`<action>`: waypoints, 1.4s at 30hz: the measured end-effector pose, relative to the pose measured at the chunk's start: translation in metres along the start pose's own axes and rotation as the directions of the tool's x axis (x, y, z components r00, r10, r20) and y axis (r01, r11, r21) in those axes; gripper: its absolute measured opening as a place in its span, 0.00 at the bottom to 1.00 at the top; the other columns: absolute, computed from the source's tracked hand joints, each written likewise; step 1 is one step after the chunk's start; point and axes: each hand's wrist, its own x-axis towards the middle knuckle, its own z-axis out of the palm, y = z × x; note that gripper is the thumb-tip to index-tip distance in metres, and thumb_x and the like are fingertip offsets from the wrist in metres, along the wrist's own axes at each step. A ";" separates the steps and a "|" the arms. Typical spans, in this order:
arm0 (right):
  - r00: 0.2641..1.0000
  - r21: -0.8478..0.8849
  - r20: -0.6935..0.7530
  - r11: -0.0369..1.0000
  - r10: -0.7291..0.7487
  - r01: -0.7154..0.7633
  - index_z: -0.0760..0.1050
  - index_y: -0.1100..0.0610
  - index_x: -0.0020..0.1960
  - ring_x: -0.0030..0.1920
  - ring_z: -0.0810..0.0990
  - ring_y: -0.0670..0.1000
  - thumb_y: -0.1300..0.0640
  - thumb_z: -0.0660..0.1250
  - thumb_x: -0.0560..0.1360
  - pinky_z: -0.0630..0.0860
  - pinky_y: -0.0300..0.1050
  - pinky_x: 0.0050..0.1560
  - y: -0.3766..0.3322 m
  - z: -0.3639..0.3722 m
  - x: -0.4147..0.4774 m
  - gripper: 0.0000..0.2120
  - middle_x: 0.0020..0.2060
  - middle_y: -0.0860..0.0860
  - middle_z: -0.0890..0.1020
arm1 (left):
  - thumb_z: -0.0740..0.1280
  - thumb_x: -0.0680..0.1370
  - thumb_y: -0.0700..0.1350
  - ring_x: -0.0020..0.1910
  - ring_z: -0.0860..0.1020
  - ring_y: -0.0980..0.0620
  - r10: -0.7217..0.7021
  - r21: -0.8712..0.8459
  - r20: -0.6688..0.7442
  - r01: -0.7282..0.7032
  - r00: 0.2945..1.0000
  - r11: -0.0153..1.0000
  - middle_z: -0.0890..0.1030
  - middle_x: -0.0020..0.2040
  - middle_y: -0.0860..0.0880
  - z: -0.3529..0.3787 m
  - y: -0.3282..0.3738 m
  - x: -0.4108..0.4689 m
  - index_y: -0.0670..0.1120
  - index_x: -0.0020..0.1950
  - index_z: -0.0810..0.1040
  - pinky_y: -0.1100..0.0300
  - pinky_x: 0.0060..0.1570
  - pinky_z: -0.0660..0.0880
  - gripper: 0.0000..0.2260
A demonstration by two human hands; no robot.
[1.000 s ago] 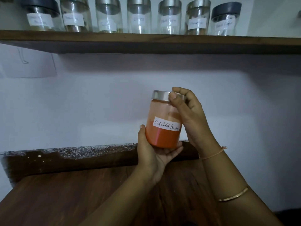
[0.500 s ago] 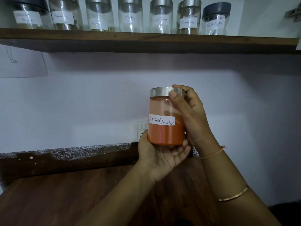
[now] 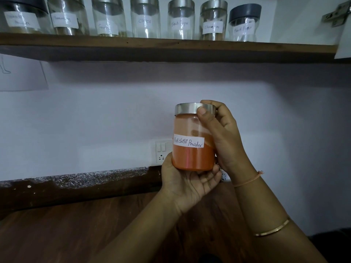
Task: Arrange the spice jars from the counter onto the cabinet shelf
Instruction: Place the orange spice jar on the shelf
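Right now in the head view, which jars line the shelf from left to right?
Unreadable dark-lidded jar → second jar → third jar (labels unclear) → Cloves jar → steel-lidded Black Pepper jar → Cinnamon jar → dark-lidded Black Pepper jar.

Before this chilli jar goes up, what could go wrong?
1. The shelf is crowded; the only visible gap is right of the black-lidded jar, so the red chilli powder jar could knock it.
2. The right hand grips at the lid while the left hand cups the base; a lid-only lift may slip.
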 end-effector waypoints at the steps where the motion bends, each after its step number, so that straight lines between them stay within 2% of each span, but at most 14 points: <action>1: 1.000 -0.001 -0.002 1.000 -0.001 0.001 0.74 0.54 0.58 0.44 0.83 0.44 0.49 0.67 0.73 0.78 0.36 0.39 0.000 -0.001 0.000 0.16 0.52 0.53 0.80 | 0.54 0.75 0.63 0.32 0.82 0.41 0.009 0.012 -0.002 -0.009 1.000 1.000 0.82 0.39 0.35 0.000 -0.001 0.000 0.37 0.52 0.78 0.49 0.36 0.81 0.30; 5: 0.998 -0.030 -0.052 0.999 0.019 -0.020 0.69 0.47 0.63 0.48 0.83 0.46 0.44 0.65 0.71 0.79 0.36 0.40 0.003 -0.004 0.002 0.21 0.54 0.47 0.79 | 0.54 0.76 0.63 0.34 0.83 0.41 0.083 0.078 -0.023 -0.081 0.996 0.994 0.83 0.40 0.36 0.003 -0.003 0.004 0.40 0.56 0.77 0.49 0.37 0.81 0.29; 11: 0.993 -0.266 -0.037 0.957 0.110 -0.116 0.54 0.41 0.73 0.47 0.76 0.37 0.37 0.59 0.75 0.74 0.27 0.34 0.006 -0.011 0.009 0.30 0.52 0.38 0.72 | 0.54 0.78 0.62 0.39 0.84 0.41 0.283 0.102 -0.111 -0.272 0.953 0.957 0.81 0.50 0.37 0.015 -0.004 0.015 0.45 0.61 0.74 0.48 0.42 0.80 0.25; 18: 0.994 -0.468 0.034 0.880 0.108 -0.080 0.51 0.45 0.74 0.48 0.76 0.41 0.41 0.71 0.68 0.74 0.32 0.40 -0.006 -0.025 0.022 0.43 0.54 0.41 0.72 | 0.53 0.79 0.59 0.47 0.81 0.42 0.388 0.204 -0.144 -0.356 0.910 0.912 0.80 0.53 0.42 0.042 -0.008 0.038 0.47 0.59 0.73 0.48 0.48 0.79 0.20; 21: 0.999 -0.520 -0.023 0.853 0.035 -0.042 0.54 0.45 0.72 0.46 0.74 0.40 0.43 0.73 0.67 0.72 0.28 0.36 -0.017 -0.039 0.033 0.41 0.51 0.37 0.70 | 0.51 0.80 0.60 0.51 0.79 0.48 0.460 0.411 -0.096 -0.385 0.883 0.826 0.79 0.52 0.48 0.053 -0.006 0.050 0.51 0.59 0.71 0.51 0.56 0.74 0.17; 24: 0.994 -0.588 -0.058 0.807 -0.097 0.045 0.54 0.45 0.71 0.45 0.73 0.38 0.45 0.74 0.67 0.70 0.26 0.33 -0.034 -0.054 0.047 0.41 0.48 0.33 0.68 | 0.48 0.82 0.56 0.55 0.73 0.52 0.580 0.719 0.011 -0.410 0.814 0.562 0.75 0.54 0.51 0.074 0.000 0.064 0.51 0.61 0.68 0.55 0.57 0.69 0.15; 26: 0.984 -0.606 -0.066 0.790 -0.168 0.094 0.55 0.46 0.71 0.46 0.73 0.39 0.46 0.75 0.66 0.69 0.28 0.37 -0.048 -0.062 0.058 0.41 0.48 0.33 0.69 | 0.49 0.83 0.50 0.57 0.73 0.49 0.686 0.838 0.145 -0.457 0.713 0.299 0.75 0.56 0.47 0.090 0.009 0.074 0.46 0.61 0.70 0.55 0.57 0.70 0.15; 29: 0.956 -0.632 -0.095 0.759 -0.279 0.159 0.57 0.47 0.70 0.46 0.74 0.39 0.46 0.75 0.65 0.69 0.30 0.39 -0.073 -0.075 0.077 0.40 0.47 0.34 0.70 | 0.56 0.81 0.44 0.63 0.69 0.47 0.764 0.826 0.493 -0.500 0.416 -0.261 0.74 0.61 0.46 0.118 0.032 0.084 0.45 0.60 0.73 0.55 0.62 0.67 0.11; 31: 0.933 -0.661 -0.106 0.725 -0.345 0.193 0.57 0.48 0.70 0.47 0.74 0.41 0.47 0.75 0.65 0.71 0.33 0.43 -0.090 -0.082 0.091 0.40 0.48 0.36 0.71 | 0.60 0.78 0.41 0.68 0.66 0.45 0.661 0.688 0.713 -0.415 0.234 -0.595 0.73 0.64 0.44 0.137 0.050 0.088 0.43 0.60 0.75 0.52 0.66 0.62 0.11; 32: 0.921 -0.674 -0.117 0.711 -0.371 0.201 0.57 0.49 0.70 0.49 0.74 0.42 0.47 0.76 0.65 0.73 0.36 0.46 -0.098 -0.085 0.099 0.41 0.48 0.37 0.71 | 0.60 0.77 0.40 0.70 0.64 0.44 0.591 0.619 0.783 -0.347 0.196 -0.705 0.72 0.66 0.43 0.147 0.059 0.092 0.42 0.61 0.74 0.49 0.69 0.60 0.13; 34: 0.895 -0.698 -0.149 0.685 -0.420 0.206 0.58 0.51 0.70 0.52 0.75 0.47 0.47 0.75 0.65 0.75 0.43 0.52 -0.113 -0.093 0.116 0.41 0.50 0.40 0.72 | 0.59 0.77 0.41 0.73 0.59 0.43 0.463 0.501 0.859 -0.175 0.218 -0.848 0.68 0.70 0.42 0.166 0.073 0.105 0.41 0.66 0.71 0.45 0.72 0.55 0.17; 38: 0.863 -0.763 -0.196 0.625 -0.466 0.164 0.56 0.53 0.70 0.58 0.75 0.56 0.43 0.73 0.63 0.73 0.56 0.61 -0.136 -0.110 0.157 0.43 0.57 0.50 0.75 | 0.53 0.81 0.46 0.76 0.50 0.42 0.320 0.320 0.856 0.071 0.405 -0.945 0.59 0.76 0.43 0.196 0.090 0.139 0.43 0.73 0.62 0.43 0.73 0.48 0.20; 40: 0.859 -0.782 -0.228 0.612 -0.459 0.120 0.55 0.53 0.72 0.60 0.74 0.58 0.41 0.72 0.63 0.73 0.57 0.61 -0.141 -0.120 0.178 0.45 0.60 0.53 0.75 | 0.52 0.81 0.47 0.73 0.57 0.42 0.309 0.292 0.833 0.108 0.460 -0.950 0.66 0.72 0.43 0.200 0.097 0.156 0.44 0.70 0.65 0.45 0.72 0.51 0.18; 42: 0.857 -0.803 -0.251 0.592 -0.449 0.075 0.52 0.53 0.73 0.62 0.72 0.60 0.40 0.72 0.63 0.72 0.58 0.61 -0.141 -0.129 0.194 0.47 0.63 0.54 0.73 | 0.52 0.81 0.47 0.64 0.67 0.44 0.309 0.268 0.850 0.154 0.427 -0.951 0.72 0.64 0.44 0.193 0.100 0.165 0.44 0.65 0.68 0.50 0.67 0.57 0.15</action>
